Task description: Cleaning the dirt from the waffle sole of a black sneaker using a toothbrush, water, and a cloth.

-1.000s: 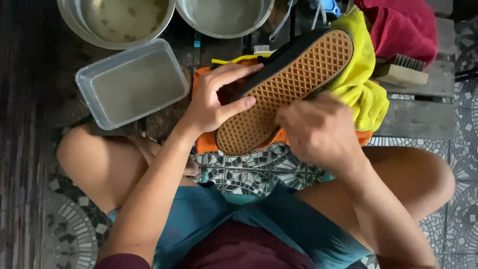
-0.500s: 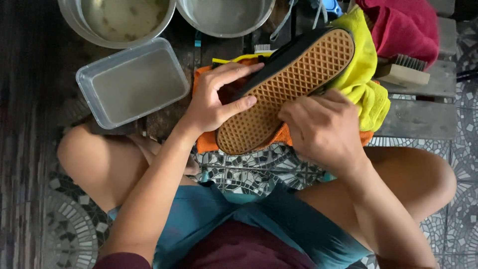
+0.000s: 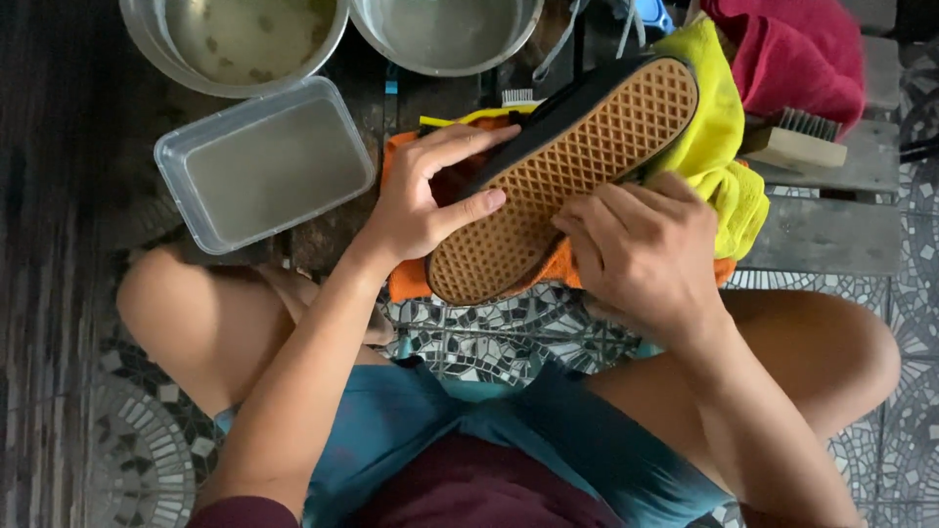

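The right hand (image 3: 646, 249) now sits a little higher and further along the tan waffle sole of the black shoe (image 3: 567, 176) than a second ago, its fingers (image 3: 606, 210) reaching up over the sole's near edge where before they curled lower by the orange cloth (image 3: 411, 279). The shoe tilts very slightly, its toe nudged closer to the yellow cloth (image 3: 719, 127). The left hand's (image 3: 430, 200) thumb presses flatter across the sole.

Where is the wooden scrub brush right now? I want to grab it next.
In the head view, the wooden brush lies upper right, beside the yellow cloth and just below the red cloth.
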